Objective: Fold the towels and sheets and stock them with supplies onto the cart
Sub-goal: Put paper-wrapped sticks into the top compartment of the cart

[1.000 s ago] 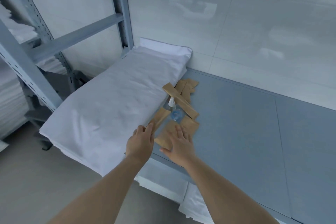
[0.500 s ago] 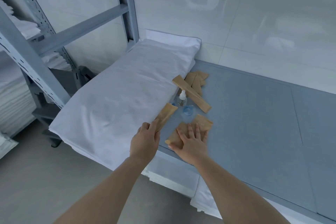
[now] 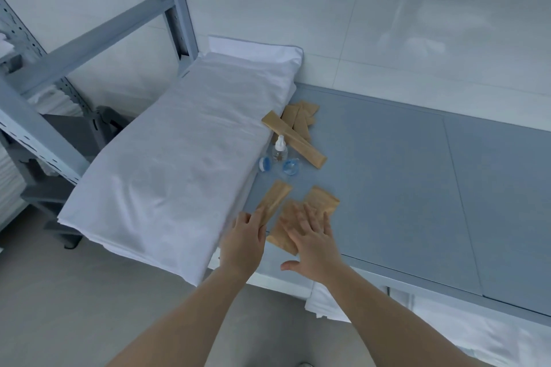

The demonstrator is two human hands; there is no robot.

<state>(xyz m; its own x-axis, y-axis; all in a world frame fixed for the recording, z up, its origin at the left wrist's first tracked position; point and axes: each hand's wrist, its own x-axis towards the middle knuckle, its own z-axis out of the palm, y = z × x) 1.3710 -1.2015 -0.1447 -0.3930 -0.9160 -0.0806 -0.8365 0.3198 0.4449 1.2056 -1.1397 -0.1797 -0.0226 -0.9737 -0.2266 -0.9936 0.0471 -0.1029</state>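
Left grip: the left hand (image 3: 243,243) is pinching the near end of a narrow tan packet (image 3: 274,198) between thumb and fingers, at the bench's front edge just beside the folded sheets.
Right grip: the right hand (image 3: 313,244) is lying flat with fingers straight and spread, pressing on a wider tan packet (image 3: 283,232); it is holding nothing.
Third packet: another tan packet (image 3: 323,199) is sitting partly under the right fingertips, touching the pressed one.
Folded sheets: a white stack of folded sheets (image 3: 185,158) is lying along the bench's left end, reaching from the back wall to overhang the front edge.
Small supplies: a clear bottle with a white cap (image 3: 279,149) is standing against the sheets' right side, with two small blue-tinted containers (image 3: 288,167) lying beside it.
Far packets: a pile of tan packets (image 3: 295,131) is lying behind the bottle, nearer the back edge.
Bench: the grey-blue bench (image 3: 402,173) is running rightward against the white wall.
Below: white linen (image 3: 328,304) is showing under the front edge.
Left side: a grey metal rack (image 3: 26,125) is standing apart, holding white folded linen.
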